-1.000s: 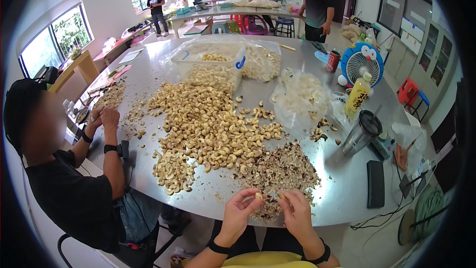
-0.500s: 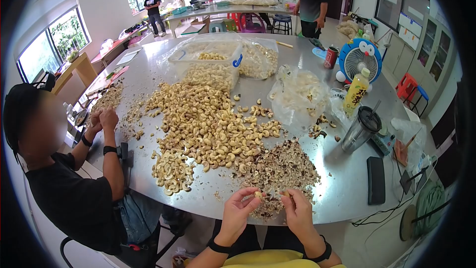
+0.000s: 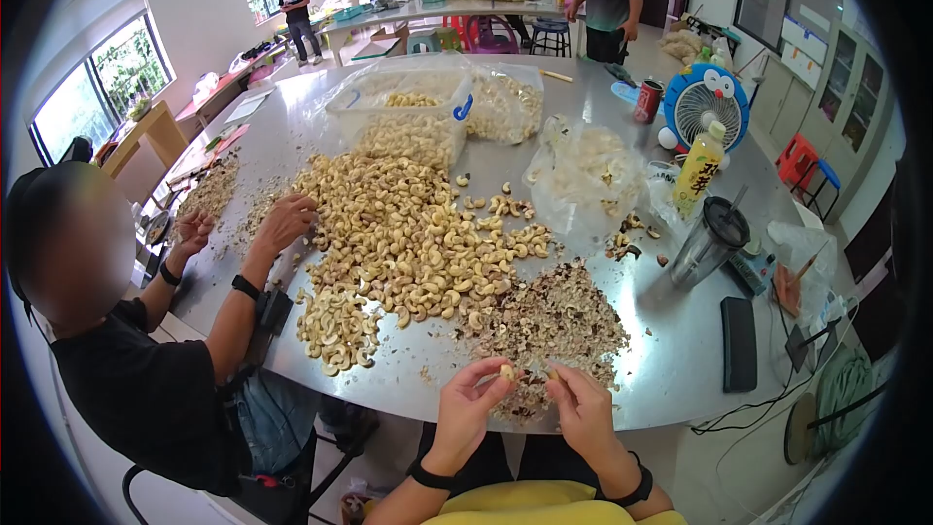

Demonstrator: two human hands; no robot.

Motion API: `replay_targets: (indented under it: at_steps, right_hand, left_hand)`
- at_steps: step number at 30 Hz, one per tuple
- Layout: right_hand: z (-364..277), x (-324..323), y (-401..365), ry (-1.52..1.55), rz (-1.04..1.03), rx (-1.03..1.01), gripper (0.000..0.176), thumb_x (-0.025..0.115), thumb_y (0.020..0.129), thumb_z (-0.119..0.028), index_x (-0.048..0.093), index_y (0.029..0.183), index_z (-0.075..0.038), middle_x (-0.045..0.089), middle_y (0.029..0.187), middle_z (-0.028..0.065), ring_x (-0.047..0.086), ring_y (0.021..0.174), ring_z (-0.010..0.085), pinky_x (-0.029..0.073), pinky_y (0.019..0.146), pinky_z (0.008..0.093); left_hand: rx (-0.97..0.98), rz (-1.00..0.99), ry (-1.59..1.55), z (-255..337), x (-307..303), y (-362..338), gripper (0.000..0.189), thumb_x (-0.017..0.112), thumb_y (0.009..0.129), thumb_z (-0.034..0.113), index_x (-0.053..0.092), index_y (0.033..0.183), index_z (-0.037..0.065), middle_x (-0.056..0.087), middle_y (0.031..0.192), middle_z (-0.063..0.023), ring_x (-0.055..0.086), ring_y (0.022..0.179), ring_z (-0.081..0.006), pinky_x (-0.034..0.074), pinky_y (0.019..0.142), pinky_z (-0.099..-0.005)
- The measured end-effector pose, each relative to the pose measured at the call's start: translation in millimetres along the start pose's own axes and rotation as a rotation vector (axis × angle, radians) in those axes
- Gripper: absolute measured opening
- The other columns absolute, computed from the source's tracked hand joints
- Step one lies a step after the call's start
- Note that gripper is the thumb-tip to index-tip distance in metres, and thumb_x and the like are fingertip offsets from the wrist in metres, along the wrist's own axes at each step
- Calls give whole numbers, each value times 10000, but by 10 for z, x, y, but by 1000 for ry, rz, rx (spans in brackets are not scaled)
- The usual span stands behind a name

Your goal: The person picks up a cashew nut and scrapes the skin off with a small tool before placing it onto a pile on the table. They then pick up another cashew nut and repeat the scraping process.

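Note:
Between the thumb and fingers of my left hand [image 3: 468, 410] is a pale cashew nut [image 3: 506, 372]. A short gap to the right, my right hand [image 3: 583, 412] is closed in a pinch; what its fingertips hold is too small to make out. Both hands are over the table's near edge, just in front of a heap of brown skin flakes and crumbs [image 3: 569, 321]. Beyond and to the left spreads a large pile of cashews [image 3: 408, 233]. A smaller group of paler cashews [image 3: 337, 332] lies at its near left corner.
A clear plastic tub [image 3: 408, 126] and a bag of cashews [image 3: 505, 112] stand behind the pile. On the right are a plastic bag [image 3: 583, 180], bottle [image 3: 698, 170], tumbler [image 3: 708, 245], fan [image 3: 708, 115] and black phone [image 3: 739, 343]. A co-worker [image 3: 136, 360] sits at left.
The co-worker's hands have come apart, one reaching right to the pile's left edge. My own hands stay nearly in place, still pinched near each other.

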State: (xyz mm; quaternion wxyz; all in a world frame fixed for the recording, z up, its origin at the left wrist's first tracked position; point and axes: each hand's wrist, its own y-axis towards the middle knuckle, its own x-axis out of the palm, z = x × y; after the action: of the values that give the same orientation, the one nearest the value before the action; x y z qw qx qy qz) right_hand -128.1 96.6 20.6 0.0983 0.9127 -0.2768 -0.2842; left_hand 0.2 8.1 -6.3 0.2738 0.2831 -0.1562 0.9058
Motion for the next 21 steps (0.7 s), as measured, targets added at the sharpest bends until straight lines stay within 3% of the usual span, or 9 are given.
replay_targets:
  at_steps: [8,11,16,21]
  right_hand:
    - [-42,-2,18,31,-62,60,306,566,823,-60,549,1129,-56,611,910,159,599,711,247,468,606,286]
    - [47,42,10,26,-7,-53,314,564,823,-57,546,1136,-66,606,872,154,587,683,252,462,596,300]
    - [13,25,14,16,-25,-16,327,566,821,-70,544,1146,-96,584,791,143,555,634,263,446,574,323]
    - [84,44,-7,7,-18,-40,325,563,827,-94,542,1151,-110,567,746,135,536,601,262,438,557,320]
  left_hand:
    - [8,5,-1,-1,1,3,246,566,832,24,505,1066,-23,553,1020,-96,566,981,-237,465,828,-292]
    - [13,11,4,-17,13,16,245,572,826,19,508,1058,-28,553,1023,-100,569,973,-228,469,821,-286]
    - [13,22,13,-11,18,24,258,583,811,0,502,1054,-27,550,1019,-101,576,960,-243,478,806,-295]
    - [30,32,-15,-28,12,20,275,608,781,-32,522,1042,-30,555,990,-89,576,951,-206,458,798,-258]
